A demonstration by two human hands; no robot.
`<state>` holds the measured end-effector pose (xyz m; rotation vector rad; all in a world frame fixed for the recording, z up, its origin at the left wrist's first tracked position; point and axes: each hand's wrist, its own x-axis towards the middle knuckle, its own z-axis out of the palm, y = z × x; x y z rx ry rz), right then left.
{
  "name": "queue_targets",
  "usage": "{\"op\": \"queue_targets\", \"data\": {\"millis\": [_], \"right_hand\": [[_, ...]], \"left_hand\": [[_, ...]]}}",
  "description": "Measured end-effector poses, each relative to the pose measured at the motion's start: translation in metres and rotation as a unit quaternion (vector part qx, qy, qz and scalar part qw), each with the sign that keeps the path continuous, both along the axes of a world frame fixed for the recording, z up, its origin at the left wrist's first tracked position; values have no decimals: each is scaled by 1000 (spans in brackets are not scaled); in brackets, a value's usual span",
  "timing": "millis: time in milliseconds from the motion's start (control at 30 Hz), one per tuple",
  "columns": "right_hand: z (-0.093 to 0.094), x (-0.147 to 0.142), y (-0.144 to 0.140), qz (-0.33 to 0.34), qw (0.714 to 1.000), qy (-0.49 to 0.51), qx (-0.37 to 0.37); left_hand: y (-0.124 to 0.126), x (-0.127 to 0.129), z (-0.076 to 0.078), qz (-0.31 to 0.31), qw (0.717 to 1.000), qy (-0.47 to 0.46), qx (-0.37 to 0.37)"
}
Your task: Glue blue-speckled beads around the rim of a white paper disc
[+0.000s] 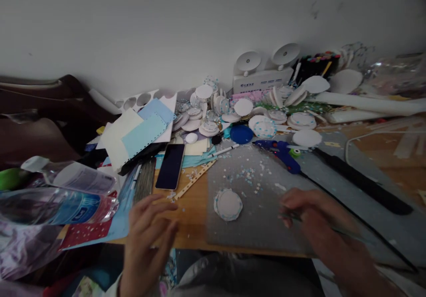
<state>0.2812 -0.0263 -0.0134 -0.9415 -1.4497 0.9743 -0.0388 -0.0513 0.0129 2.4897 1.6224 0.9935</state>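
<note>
Grey mat: disc between hands, margins bare.

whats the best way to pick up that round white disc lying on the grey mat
The round white disc lies flat on the grey mat, so there is no side to wrap. Probably best to come from above and pinch at its scalloped rim, lifting the near edge. The left hand is open and nearest; the right hand seems to hold a thin tool.

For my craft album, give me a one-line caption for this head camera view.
Both hands, left hand and right hand, hover beside a paper disc on a grey cutting mat, craft clutter behind.
</note>
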Motion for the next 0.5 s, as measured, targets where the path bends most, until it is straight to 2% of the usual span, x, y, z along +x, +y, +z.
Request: {"op": "queue_targets", "data": {"millis": [67,133,267,367,500], "right_hand": [[5,-7,-2,16,1000,5,7],[11,-14,-4,39,999,1,19],[20,-20,-16,80,995,-50,22],[15,-15,-28,112,988,-102,-6],[11,-10,-39,171,977,-129,-14]], "left_hand": [[6,28,6,-44,999,-16,-20],[11,54,10,-79,992,-77,-63],[18,91,12,-169,947,-230,-145],[17,103,14,-193,929,-268,-166],[11,100,17,-209,919,-274,-190]]}}
